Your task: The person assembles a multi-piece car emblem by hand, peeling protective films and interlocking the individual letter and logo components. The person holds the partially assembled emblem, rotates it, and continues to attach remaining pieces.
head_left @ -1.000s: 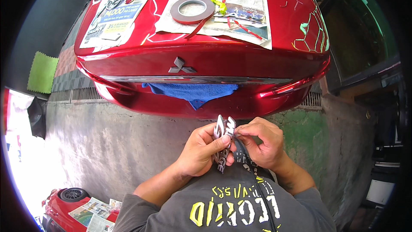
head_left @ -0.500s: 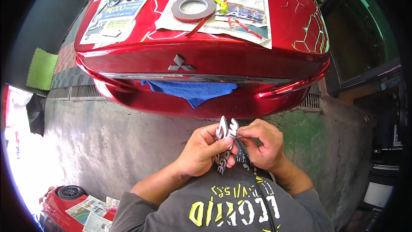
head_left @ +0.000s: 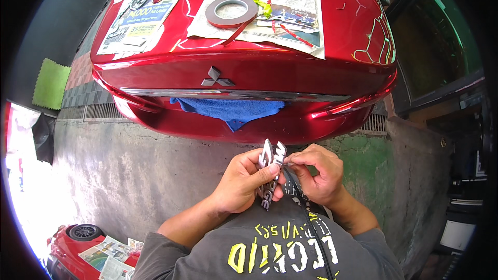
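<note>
My left hand [head_left: 239,185] is closed on a chrome-and-dark lettered car emblem [head_left: 265,156], its thumb pressed across the front. A second lettered piece of it [head_left: 280,151] sticks up beside the first, toward my right hand; whether the two are joined I cannot tell. At that side, the thumb and forefinger of my right hand [head_left: 322,175] are pinched together. What lies between these fingertips is too small to make out. Both hands are in front of my dark grey shirt [head_left: 207,249], behind the red car's [head_left: 155,67] rear end.
On the trunk lid, newspaper sheets [head_left: 207,31] carry a large tape roll [head_left: 208,11], red strips [head_left: 293,35] and a yellow-green scrap [head_left: 263,8]. A blue towel [head_left: 233,110] hangs below the chrome trim. Another red car [head_left: 65,251] is at lower left, over the concrete floor [head_left: 155,171].
The emblem has tilted very slightly in my left hand. My right fingertips have shifted a little at its edge; both hands otherwise keep their places.
</note>
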A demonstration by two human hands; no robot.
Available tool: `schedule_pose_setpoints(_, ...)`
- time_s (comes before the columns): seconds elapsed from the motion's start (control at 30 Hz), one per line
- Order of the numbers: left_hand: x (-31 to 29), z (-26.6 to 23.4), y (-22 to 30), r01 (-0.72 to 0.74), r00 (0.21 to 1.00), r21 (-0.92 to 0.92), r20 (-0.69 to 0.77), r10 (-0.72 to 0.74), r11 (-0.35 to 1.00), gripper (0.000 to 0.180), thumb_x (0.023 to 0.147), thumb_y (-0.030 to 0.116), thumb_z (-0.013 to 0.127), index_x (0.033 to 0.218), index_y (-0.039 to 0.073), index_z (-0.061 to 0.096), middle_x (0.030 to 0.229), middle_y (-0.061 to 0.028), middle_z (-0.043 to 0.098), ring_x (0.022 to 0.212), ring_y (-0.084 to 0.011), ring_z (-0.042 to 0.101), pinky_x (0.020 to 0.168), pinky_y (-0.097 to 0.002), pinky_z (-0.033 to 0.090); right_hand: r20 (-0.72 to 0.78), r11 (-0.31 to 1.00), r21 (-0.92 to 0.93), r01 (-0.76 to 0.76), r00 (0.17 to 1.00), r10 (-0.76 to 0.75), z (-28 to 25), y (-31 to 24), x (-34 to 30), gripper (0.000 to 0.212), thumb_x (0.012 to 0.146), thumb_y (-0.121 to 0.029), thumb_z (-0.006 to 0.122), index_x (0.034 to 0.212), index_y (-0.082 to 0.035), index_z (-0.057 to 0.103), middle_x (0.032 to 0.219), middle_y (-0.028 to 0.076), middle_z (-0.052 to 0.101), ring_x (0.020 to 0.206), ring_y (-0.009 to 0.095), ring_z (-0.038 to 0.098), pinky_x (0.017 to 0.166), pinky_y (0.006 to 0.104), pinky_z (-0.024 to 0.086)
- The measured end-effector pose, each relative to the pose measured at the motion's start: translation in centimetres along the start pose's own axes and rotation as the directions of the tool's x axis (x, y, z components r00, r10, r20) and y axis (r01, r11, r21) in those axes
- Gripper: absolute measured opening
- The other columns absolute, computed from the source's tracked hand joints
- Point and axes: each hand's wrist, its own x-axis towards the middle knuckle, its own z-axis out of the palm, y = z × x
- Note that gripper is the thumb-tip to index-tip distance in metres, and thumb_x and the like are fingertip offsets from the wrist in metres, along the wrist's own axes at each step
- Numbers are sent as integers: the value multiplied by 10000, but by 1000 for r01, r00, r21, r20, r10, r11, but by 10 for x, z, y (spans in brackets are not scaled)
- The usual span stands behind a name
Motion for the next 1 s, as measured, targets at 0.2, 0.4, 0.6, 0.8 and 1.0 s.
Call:
schedule_pose_setpoints(0.2, -1, 11, 3, 57, 996, 14, -72, -56, 998, 187, 1021, 113, 603, 1170, 4, 579, 902, -120, 700, 702, -220, 731, 637, -319, 622, -6, 998, -1, -63, 998, 63, -3, 2, -6, 232, 770, 65, 781, 957, -37, 687, 826, 96, 721, 681, 245, 681, 610, 336, 533)
schedule_pose_setpoints(0.4, -2, 14, -2, 52, 993, 72, -109, -44, 996, 228, 1019, 165, 635, 1184, 17, 583, 935, -94, 705, 763, -176, 731, 676, -286, 620, 9, 996, 8, -84, 996, 84, -5, 4, -10, 228, 783, 64, 777, 966, -31, 680, 842, 109, 729, 694, 248, 687, 618, 334, 534)
schedule_pose_setpoints(0.6, -1, 18, -2, 43, 990, 97, -136, -30, 994, 221, 1020, 160, 634, 1182, 17, 588, 938, -92, 709, 782, -170, 730, 694, -297, 620, -44, 984, 117, -135, 989, 141, -4, 8, -18, 196, 822, 53, 766, 976, -26, 674, 892, 119, 747, 720, 223, 695, 632, 315, 544)
schedule_pose_setpoints(0.8, 1, 16, -4, 28, 989, 136, -145, -9, 990, 198, 1013, 112, 619, 1178, 10, 582, 939, -137, 719, 768, -221, 746, 685, -329, 641, 75, 977, 121, -176, 983, 168, -13, 7, -16, 159, 873, 83, 712, 983, 8, 625, 895, 155, 727, 801, 223, 711, 713, 317, 573)
schedule_pose_setpoints(1.0, 2, 18, -2, 40, 992, 138, -126, -22, 990, 193, 1013, 125, 625, 1163, 11, 583, 935, -132, 716, 769, -216, 742, 681, -329, 633, 64, 980, 141, -140, 989, 132, -11, 8, -13, 160, 861, 75, 728, 976, 12, 636, 890, 154, 726, 778, 225, 702, 691, 315, 560)
